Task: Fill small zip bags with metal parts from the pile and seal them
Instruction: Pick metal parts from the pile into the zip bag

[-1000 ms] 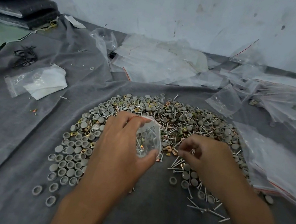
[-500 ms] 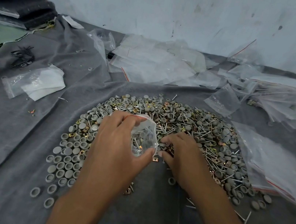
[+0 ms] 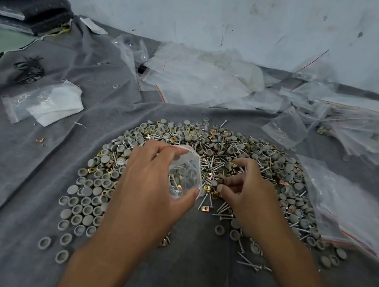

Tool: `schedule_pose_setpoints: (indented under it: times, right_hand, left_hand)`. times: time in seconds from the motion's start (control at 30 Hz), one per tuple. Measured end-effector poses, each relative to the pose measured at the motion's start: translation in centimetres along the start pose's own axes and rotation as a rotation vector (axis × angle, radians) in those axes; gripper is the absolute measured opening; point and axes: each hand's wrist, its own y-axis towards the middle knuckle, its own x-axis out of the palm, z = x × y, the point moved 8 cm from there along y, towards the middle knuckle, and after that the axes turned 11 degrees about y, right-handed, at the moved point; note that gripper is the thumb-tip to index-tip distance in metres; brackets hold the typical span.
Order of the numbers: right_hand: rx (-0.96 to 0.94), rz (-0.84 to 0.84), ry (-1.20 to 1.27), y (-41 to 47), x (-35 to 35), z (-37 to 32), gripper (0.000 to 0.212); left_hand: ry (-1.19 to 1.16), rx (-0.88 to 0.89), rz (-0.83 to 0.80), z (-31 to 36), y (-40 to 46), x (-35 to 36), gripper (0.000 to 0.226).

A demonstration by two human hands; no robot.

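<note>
A wide pile of metal parts (image 3: 239,150), made of grey round caps, nails and brass square clips, lies on the grey cloth (image 3: 18,179). My left hand (image 3: 152,187) grips a small clear zip bag (image 3: 185,174) with its mouth held open; nails and a brass clip show inside it. Just right of the bag, my right hand (image 3: 247,193) has its fingers curled down into the pile, pinching small parts at the fingertips. What exactly it pinches is too small to tell.
Empty clear zip bags (image 3: 193,77) lie heaped along the back, and more bags (image 3: 350,211) lie at the right. A bag with white paper (image 3: 47,102) sits at the left, black ties (image 3: 28,69) beyond it. A wall rises behind.
My right hand moved from the nails at the lower right up to the pile beside the bag's mouth. The left hand kept the bag nearly still.
</note>
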Motion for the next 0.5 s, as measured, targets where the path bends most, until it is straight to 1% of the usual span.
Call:
schedule_pose_setpoints:
  times: [0.03,0.1,0.2,0.27,0.3,0.37,0.43,0.5]
  right_hand:
    - [-0.002,0.016,0.014,0.0,-0.4,-0.1,0.052]
    - [-0.005,0.023,0.026,-0.1,-0.9,-0.5,0.047]
    - [0.042,-0.057,0.033,-0.3,-0.6,-0.4,0.037]
    - [0.029,-0.094,0.002,-0.5,-0.6,-0.8,0.028]
    - [-0.009,-0.086,0.008,-0.7,-0.8,-1.4,0.024]
    - [-0.145,-0.023,0.094,-1.2,-1.7,-3.5,0.020]
    - [-0.326,0.037,0.270,-2.2,-2.4,-6.5,0.016]
    - [-0.478,0.062,0.419,-3.4,-2.6,-9.2,0.014]
  left_hand:
    - [-0.001,0.002,0.001,0.0,0.0,0.0,0.056]
    - [-0.002,0.005,0.001,0.1,-0.1,0.1,0.056]
    - [-0.001,0.006,0.000,0.1,-0.1,0.2,0.055]
    - [-0.005,0.005,0.000,0.1,-0.1,0.2,0.055]
    - [-0.007,0.006,0.002,0.1,-0.1,0.2,0.055]
    - [-0.007,0.012,0.009,0.2,-0.1,0.2,0.055]
    - [-0.007,0.011,0.016,0.3,-0.1,0.3,0.055]
    - [-0.016,0.007,0.026,0.3,-0.1,0.3,0.054]
